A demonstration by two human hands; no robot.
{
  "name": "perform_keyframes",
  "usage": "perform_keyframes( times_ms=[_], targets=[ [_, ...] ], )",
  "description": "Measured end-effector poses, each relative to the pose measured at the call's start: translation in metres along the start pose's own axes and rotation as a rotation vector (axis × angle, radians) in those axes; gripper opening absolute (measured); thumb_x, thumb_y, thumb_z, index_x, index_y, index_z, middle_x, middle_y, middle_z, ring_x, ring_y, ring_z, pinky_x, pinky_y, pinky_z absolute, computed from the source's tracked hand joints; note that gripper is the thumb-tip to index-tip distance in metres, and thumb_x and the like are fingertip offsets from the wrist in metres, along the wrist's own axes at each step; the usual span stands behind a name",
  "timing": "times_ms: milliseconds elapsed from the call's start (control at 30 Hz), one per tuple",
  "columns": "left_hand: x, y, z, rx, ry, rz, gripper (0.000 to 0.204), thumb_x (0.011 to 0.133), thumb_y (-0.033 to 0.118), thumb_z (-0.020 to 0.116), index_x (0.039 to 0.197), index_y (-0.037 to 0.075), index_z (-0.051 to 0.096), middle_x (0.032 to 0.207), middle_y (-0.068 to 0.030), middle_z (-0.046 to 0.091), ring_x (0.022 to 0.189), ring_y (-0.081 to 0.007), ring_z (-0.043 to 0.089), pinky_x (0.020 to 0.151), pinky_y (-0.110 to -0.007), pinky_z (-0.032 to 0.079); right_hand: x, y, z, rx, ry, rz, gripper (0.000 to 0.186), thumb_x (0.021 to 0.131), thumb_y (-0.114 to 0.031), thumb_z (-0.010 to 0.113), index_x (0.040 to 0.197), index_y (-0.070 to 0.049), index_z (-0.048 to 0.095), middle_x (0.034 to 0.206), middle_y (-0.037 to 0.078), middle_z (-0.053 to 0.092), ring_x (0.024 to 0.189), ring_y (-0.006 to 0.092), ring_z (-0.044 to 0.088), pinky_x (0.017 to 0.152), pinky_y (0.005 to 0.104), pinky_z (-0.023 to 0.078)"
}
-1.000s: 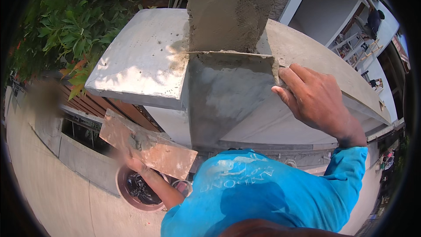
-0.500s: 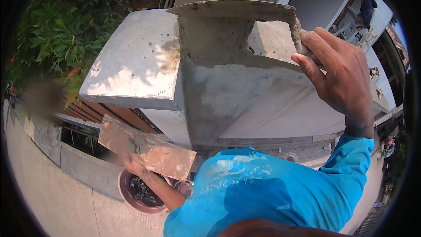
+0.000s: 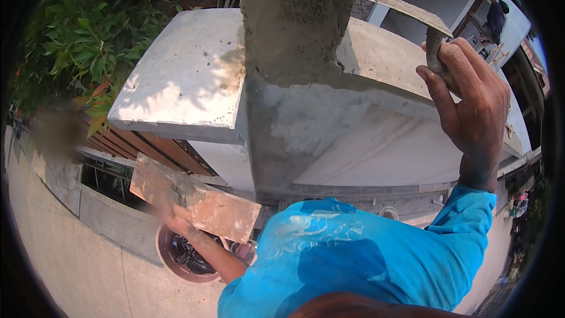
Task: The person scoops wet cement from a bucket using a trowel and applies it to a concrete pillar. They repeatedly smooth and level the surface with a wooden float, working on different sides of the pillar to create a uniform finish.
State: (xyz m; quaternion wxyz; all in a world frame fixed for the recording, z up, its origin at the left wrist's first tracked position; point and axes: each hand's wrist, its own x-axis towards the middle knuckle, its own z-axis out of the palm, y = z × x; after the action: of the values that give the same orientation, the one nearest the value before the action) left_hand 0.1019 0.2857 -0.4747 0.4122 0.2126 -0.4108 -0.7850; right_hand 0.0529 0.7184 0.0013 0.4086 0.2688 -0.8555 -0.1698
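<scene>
My right hand [image 3: 474, 97] is wrapped round the handle of a long plastering trowel [image 3: 388, 1]. Its blade, caked with grey mortar, spans the top of the column, edge towards me and raised at the left. Below it, wet grey mortar [image 3: 288, 41] coats the column face and ends in a ragged right edge. Low on the left, my left hand [image 3: 176, 218] grips a flat reddish mortar board [image 3: 206, 203]; a smear of mortar lies on it near the fingers. Motion blurs part of that hand.
A pale concrete ledge [image 3: 182, 76] juts out left of the column, leafy branches [image 3: 76, 41] beside it. Under the board stands a round tub [image 3: 170, 259] with black plastic inside. Another person [image 3: 496, 20] is far off at the upper right.
The trowel has slid up and to the right along the column, its handle end swinging outward with my right hand. My left hand and the board have hardly moved.
</scene>
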Motion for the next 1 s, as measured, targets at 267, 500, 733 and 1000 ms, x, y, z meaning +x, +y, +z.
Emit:
perform_keyframes(
  times_ms=[267, 500, 733, 1000],
  targets=[
    [-0.006, 0.01, 0.016, -0.132, -0.02, -0.072, 0.045, 0.101, 0.02, 0.048, 0.133, -0.011, 0.055, 0.134, -0.0199, 0.059, 0.12, -0.031, 0.06, 0.105, -0.042, 0.048, -0.006, -0.017, 0.015, 0.08, -0.323, -0.079, 0.025, 0.087, -0.025, 0.076, 0.102, -0.008, 0.065, 0.09, 0.006, 0.063, 0.074, 0.0218, 0.064, 0.061, 0.0374, 0.05],
    [-0.013, 0.017, 0.029, -0.065, 0.002, -0.072, 0.052, 0.098, 0.02, 0.05, 0.14, -0.011, 0.05, 0.147, -0.0185, 0.049, 0.134, -0.0292, 0.047, 0.115, -0.041, 0.033, 0.005, -0.008, 0.005, 0.001, -0.17, -0.019, 0.028, 0.087, -0.026, 0.076, 0.105, -0.005, 0.069, 0.089, 0.01, 0.068, 0.072, 0.0237, 0.068, 0.059, 0.0374, 0.053],
    [-0.015, 0.014, 0.025, -0.027, 0.029, -0.04, 0.051, 0.098, 0.021, 0.051, 0.138, -0.01, 0.052, 0.142, -0.0169, 0.053, 0.13, -0.0289, 0.05, 0.114, -0.04, 0.035, 0.004, 0.017, 0.004, -0.051, 0.104, 0.07, 0.033, 0.095, -0.033, 0.07, 0.108, -0.002, 0.07, 0.094, 0.013, 0.072, 0.075, 0.0217, 0.072, 0.063, 0.0331, 0.057],
    [-0.001, -0.004, 0.003, -0.119, 0.073, -0.074, 0.04, 0.1, 0.018, 0.052, 0.128, -0.01, 0.057, 0.126, -0.0166, 0.062, 0.115, -0.0267, 0.062, 0.1, -0.038, 0.05, -0.027, -0.102, 0.102, 1.507, 0.228, 0.348, 0.031, 0.108, -0.033, 0.047, 0.103, -0.003, 0.053, 0.078, 0.005, 0.06, 0.064, 0.0088, 0.053, 0.059, 0.0238, 0.042]
  ],
)
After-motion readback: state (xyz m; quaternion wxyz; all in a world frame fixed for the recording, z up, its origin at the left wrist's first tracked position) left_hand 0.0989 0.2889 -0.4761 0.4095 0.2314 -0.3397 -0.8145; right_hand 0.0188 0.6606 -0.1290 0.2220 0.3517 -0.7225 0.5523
